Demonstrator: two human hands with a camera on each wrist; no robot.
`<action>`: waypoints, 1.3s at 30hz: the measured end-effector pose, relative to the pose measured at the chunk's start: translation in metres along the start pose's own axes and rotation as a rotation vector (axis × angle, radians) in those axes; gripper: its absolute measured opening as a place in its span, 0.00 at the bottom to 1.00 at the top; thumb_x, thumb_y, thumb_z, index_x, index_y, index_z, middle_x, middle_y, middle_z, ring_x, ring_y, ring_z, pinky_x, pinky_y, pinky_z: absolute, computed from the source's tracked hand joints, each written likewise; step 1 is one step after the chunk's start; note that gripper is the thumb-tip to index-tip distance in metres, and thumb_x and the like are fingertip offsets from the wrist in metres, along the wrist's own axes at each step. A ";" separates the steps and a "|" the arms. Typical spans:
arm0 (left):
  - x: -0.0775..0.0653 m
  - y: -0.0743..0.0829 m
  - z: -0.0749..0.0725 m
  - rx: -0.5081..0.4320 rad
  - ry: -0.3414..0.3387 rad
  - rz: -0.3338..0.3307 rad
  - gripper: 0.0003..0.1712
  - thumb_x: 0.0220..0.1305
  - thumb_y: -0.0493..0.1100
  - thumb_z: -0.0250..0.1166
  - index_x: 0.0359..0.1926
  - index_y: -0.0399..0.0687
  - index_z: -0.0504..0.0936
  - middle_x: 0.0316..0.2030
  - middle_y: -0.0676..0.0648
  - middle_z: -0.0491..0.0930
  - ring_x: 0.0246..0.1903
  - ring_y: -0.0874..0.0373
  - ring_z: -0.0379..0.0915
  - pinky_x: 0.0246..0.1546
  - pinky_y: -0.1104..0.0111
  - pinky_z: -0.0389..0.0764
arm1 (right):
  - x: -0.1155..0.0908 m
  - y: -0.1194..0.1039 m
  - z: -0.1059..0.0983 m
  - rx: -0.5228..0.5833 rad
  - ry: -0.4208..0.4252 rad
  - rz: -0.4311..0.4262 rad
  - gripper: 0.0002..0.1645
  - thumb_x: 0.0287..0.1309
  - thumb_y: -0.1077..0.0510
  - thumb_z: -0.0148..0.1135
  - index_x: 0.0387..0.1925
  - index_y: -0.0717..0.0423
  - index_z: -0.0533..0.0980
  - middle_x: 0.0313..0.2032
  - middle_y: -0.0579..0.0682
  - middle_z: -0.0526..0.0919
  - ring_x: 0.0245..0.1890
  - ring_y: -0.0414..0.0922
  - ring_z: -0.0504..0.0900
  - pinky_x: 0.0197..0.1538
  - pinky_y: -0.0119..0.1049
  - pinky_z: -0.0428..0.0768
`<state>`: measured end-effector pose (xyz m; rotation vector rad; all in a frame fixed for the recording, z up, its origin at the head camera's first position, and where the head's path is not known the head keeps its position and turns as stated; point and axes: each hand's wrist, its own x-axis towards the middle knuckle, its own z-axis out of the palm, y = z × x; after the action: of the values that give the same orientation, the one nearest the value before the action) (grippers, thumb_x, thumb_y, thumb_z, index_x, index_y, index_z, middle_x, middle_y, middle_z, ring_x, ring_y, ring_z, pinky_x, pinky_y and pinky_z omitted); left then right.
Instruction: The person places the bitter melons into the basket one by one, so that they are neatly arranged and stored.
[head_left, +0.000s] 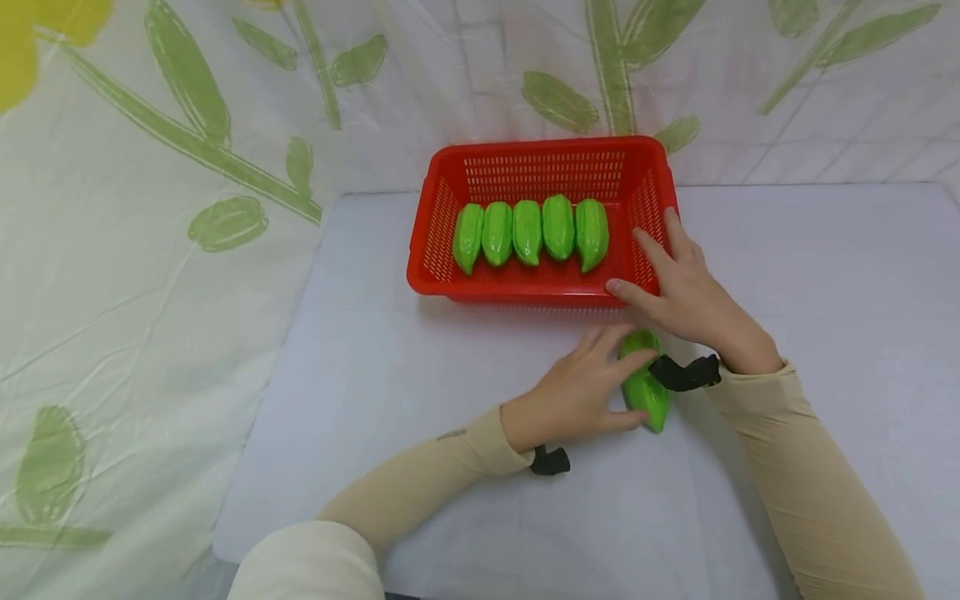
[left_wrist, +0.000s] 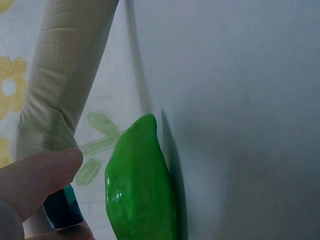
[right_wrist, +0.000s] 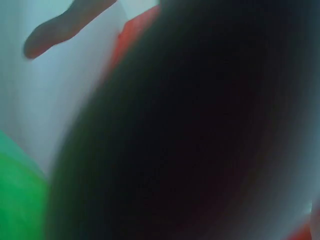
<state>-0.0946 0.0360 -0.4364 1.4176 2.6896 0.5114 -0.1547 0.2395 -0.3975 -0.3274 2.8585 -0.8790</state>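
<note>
A glossy green, ridged, pointed vegetable-like piece [head_left: 647,392] lies on the table in front of the red plastic basket [head_left: 525,292]. My left hand [head_left: 573,392] reaches over it from the left, thumb and fingers spread around it. In the left wrist view, a digit is apart from the green piece [left_wrist: 140,185]. My right hand [head_left: 690,292] is at the basket's front right corner, fingers extended over the right rim and thumb at the front rim. Several similar green pieces [head_left: 527,233] sit side by side in a row inside the basket. A dark blurred shape fills most of the right wrist view.
A pale cloth-covered table [head_left: 390,383] lies under everything. Behind and to the left hangs a whitish sheet [head_left: 247,108] with leaf and flower prints. Black straps [head_left: 684,372] are on both wrists, the right one overlapping the loose green piece in the head view.
</note>
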 end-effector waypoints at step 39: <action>0.029 0.001 0.018 -0.123 -0.085 -0.145 0.38 0.63 0.65 0.71 0.70 0.56 0.76 0.76 0.48 0.58 0.76 0.51 0.51 0.68 0.67 0.72 | 0.000 -0.002 0.001 0.000 0.002 0.019 0.57 0.69 0.33 0.59 0.83 0.59 0.48 0.82 0.57 0.23 0.81 0.70 0.34 0.69 0.81 0.55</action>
<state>-0.1066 0.0648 -0.4503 1.1759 2.6185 0.5803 -0.1544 0.2372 -0.3976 -0.2993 2.8583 -0.8767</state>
